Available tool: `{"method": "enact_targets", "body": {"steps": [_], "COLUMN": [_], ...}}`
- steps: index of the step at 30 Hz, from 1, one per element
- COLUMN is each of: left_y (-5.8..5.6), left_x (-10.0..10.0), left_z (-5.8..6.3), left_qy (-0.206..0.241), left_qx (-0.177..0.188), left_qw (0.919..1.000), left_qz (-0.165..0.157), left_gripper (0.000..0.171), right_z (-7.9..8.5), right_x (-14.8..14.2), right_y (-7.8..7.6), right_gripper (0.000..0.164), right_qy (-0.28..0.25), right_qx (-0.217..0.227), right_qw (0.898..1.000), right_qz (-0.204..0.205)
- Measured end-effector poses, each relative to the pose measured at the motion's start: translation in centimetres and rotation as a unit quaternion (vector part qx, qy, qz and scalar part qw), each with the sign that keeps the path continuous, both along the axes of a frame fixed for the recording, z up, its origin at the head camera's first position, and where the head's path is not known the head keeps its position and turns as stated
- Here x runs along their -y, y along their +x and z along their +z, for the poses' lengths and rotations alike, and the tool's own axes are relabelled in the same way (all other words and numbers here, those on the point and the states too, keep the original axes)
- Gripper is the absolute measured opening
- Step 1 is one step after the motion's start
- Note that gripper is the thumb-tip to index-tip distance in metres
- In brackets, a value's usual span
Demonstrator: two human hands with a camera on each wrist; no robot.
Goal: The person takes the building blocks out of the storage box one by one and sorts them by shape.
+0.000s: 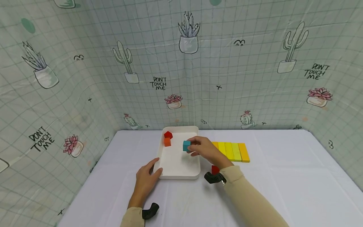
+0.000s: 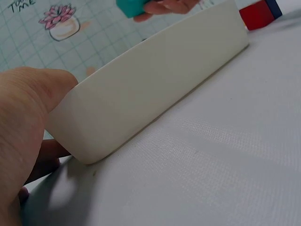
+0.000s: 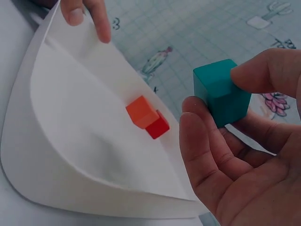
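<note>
My right hand [image 1: 205, 148] holds a teal block [image 1: 186, 145] between thumb and fingers, above the right part of a white tray [image 1: 178, 164]. In the right wrist view the teal block [image 3: 222, 92] looks like a cube with rounded edges. An orange block [image 1: 167, 142] and a red block [image 1: 168, 135] lie touching near the tray's far left corner. My left hand [image 1: 146, 179] grips the tray's near left corner. The left wrist view has its thumb at the tray's rim [image 2: 155, 40] and the other fingers partly hidden behind the wall.
Right of the tray, several yellow, lime and orange strips [image 1: 233, 152] lie side by side, partly hidden by my right hand. A red block [image 1: 215, 169] with a dark blue piece [image 2: 273, 8] against it sits near my right wrist. A patterned cloth [image 1: 215, 104] hangs behind the table.
</note>
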State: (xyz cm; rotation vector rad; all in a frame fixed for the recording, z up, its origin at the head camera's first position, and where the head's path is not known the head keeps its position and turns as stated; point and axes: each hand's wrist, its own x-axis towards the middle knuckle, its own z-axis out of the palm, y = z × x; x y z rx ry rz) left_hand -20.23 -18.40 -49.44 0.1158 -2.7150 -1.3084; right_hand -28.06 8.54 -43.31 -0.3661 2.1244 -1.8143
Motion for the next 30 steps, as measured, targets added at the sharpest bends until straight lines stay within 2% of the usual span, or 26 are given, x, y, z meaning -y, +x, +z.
{"method": "enact_targets", "body": {"steps": [4,9,18,27,30], "left_y": [0.1,0.1,0.1,-0.1,-0.2], "left_x": [0.2,0.4,0.3,0.1,0.1], "left_z": [0.2,0.4,-0.1,-0.3,-0.2], "left_qy": [0.001,0.007,0.013,0.014,0.014], "left_qx": [0.007,0.012,0.017,0.013,0.012], "left_qw": [1.0,0.9999,0.9998,0.9998,0.9998], "left_qz": [-0.003,-0.001,-0.004,-0.002,-0.004], "left_gripper": [0.048,0.049,0.05,0.05,0.05], "right_z": [-0.2,-0.2,-0.2,0.0,0.1], "right_x": [-0.7,-1.4,-3.4,-5.2,-5.7], "right_y": [0.4,0.8,1.7,2.5,2.8], "right_gripper": [0.04,0.041,0.04,0.04,0.04], "right_qy": [-0.005,0.001,-0.02,-0.013,-0.006], "right_qx": [0.001,-0.017,-0.032,-0.049,-0.042], "right_qw": [1.0,1.0,0.999,0.998,0.998], "right_qz": [-0.005,-0.002,-0.012,-0.041,-0.052]}}
